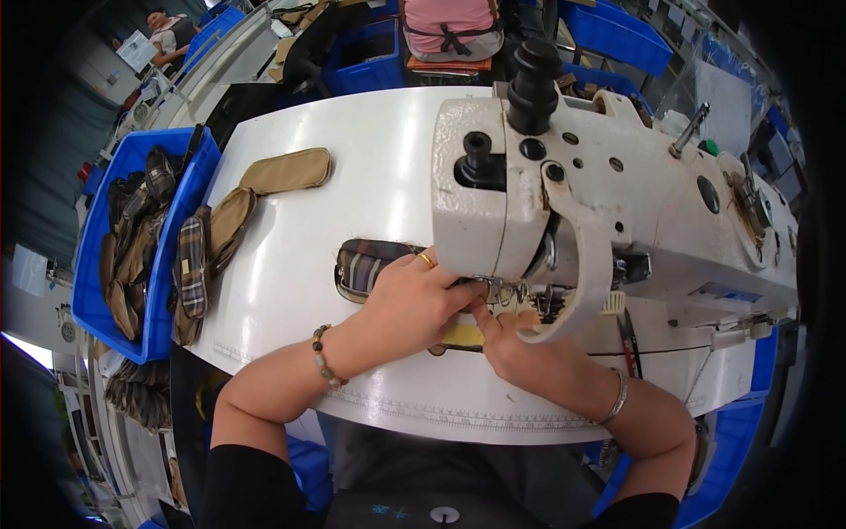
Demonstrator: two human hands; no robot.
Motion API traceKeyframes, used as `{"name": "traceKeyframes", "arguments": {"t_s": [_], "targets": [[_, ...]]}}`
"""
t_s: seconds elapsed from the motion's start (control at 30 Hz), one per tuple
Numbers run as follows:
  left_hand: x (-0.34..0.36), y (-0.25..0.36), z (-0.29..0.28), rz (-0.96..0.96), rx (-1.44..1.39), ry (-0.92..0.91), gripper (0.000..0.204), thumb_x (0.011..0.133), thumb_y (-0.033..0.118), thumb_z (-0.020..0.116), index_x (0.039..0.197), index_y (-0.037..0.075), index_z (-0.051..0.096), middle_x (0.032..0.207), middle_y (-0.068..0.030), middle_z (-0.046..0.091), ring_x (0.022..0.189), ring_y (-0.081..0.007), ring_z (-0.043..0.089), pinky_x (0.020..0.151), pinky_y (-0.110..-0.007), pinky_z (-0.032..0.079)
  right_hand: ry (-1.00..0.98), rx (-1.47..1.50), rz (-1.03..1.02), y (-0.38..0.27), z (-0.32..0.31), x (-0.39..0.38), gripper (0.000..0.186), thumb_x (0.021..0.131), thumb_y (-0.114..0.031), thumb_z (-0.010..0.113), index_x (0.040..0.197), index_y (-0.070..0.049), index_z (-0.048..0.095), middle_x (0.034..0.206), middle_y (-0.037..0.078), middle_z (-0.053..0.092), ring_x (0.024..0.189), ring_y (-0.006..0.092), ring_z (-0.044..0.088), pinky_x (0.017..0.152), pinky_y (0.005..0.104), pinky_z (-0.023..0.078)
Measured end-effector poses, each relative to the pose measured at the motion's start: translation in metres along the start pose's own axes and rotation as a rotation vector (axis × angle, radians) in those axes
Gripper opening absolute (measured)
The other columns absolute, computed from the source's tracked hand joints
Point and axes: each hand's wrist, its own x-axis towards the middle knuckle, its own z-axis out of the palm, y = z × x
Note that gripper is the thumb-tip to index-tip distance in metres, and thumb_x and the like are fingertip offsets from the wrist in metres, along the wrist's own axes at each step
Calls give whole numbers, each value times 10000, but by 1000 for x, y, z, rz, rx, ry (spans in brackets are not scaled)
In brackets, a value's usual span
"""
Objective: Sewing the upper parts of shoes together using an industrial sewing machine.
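Observation:
My left hand (414, 304), with a gold ring and bead bracelet, grips the near right end of a dark plaid pouch (374, 263) beside the needle area of the white sewing machine (476, 194). My right hand (524, 348), with a silver bangle, is just right of it, fingers bent and meeting the left fingertips at the work by the presser foot (502, 291). A yellow strip (463, 333) shows between my hands. What my fingertips hold is partly hidden by my hands and the machine head.
A blue bin (88, 291) of fabric pieces stands left, with tan pieces (286, 167) and plaid ones (192, 264) beside it on the white table (308, 123). Red-and-black scissors (630, 344) lie right. More bins (361, 57) and a seated person (172, 40) are behind.

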Motion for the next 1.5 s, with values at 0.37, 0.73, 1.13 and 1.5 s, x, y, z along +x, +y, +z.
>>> {"name": "traceKeyframes", "arguments": {"t_s": [0.37, 0.73, 1.13, 1.5], "targets": [[2, -11, -10, -176, -189, 31, 187, 780, 102, 716, 965, 85, 727, 912, -82, 675, 761, -282, 668, 661, -360, 550, 130, 206, 40, 6, 3, 0, 276, 769, -48, 636, 1041, -21, 668, 934, 85, 658, 749, 236, 667, 624, 362, 534], [6, -20, 4, -214, -345, 153, 202, 759, -1, 691, 956, 43, 698, 920, -117, 682, 753, -330, 656, 679, -385, 551, -59, 349, -114, 4, 19, 0, 301, 772, -31, 619, 1071, -1, 635, 1036, 96, 605, 784, 218, 643, 711, 317, 547], [3, -20, 7, 90, -290, 212, 285, 597, -27, 723, 842, 120, 734, 884, 1, 698, 872, -211, 648, 721, -310, 544, 177, -79, -190, 0, -5, 3, 212, 748, -93, 671, 951, -31, 669, 875, 29, 614, 695, 141, 614, 620, 264, 524], [3, -6, -4, 134, -4, 68, 193, 674, 145, 732, 866, 120, 736, 862, 50, 667, 861, -153, 624, 683, -274, 516, 378, 182, -93, 8, -5, 7, 129, 759, -42, 698, 886, -20, 690, 861, 67, 664, 669, 173, 650, 615, 298, 560]]}}
